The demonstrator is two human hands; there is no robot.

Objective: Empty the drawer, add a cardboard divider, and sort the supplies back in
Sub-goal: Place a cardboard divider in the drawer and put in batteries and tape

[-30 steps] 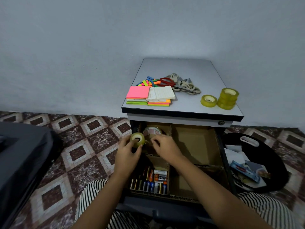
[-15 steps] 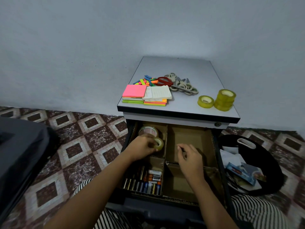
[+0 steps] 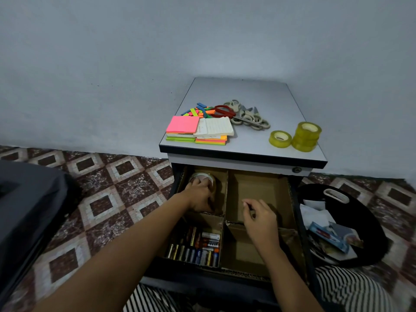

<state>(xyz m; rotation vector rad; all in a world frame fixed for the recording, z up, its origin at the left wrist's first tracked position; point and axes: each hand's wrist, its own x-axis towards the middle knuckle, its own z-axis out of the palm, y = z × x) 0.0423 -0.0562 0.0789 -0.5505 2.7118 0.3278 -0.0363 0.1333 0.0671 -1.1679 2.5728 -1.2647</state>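
Observation:
The open drawer (image 3: 302, 224) holds a cardboard divider (image 3: 226, 194) that makes four compartments. My left hand (image 3: 198, 195) reaches down into the back-left compartment, curled over a small yellow tape roll that is mostly hidden under the palm, beside a large tape roll (image 3: 203, 176). My right hand (image 3: 258, 218) hovers over the divider's right cross wall, fingers loosely bent and holding nothing. Batteries (image 3: 198, 248) fill the front-left compartment. Both right compartments are bare cardboard.
On the cabinet top (image 3: 247, 91) lie sticky note pads (image 3: 182, 124), coloured tabs (image 3: 198, 111), several scissors (image 3: 246, 115), a single yellow tape roll (image 3: 280, 138) and a stack of yellow rolls (image 3: 307, 136). A black basket (image 3: 364, 212) with papers stands right; a dark bulky object (image 3: 27, 210) stands left.
My left hand carried the small yellow tape roll from above the drawer's left edge down into the back-left compartment. My right hand let go and moved right, over the right compartments.

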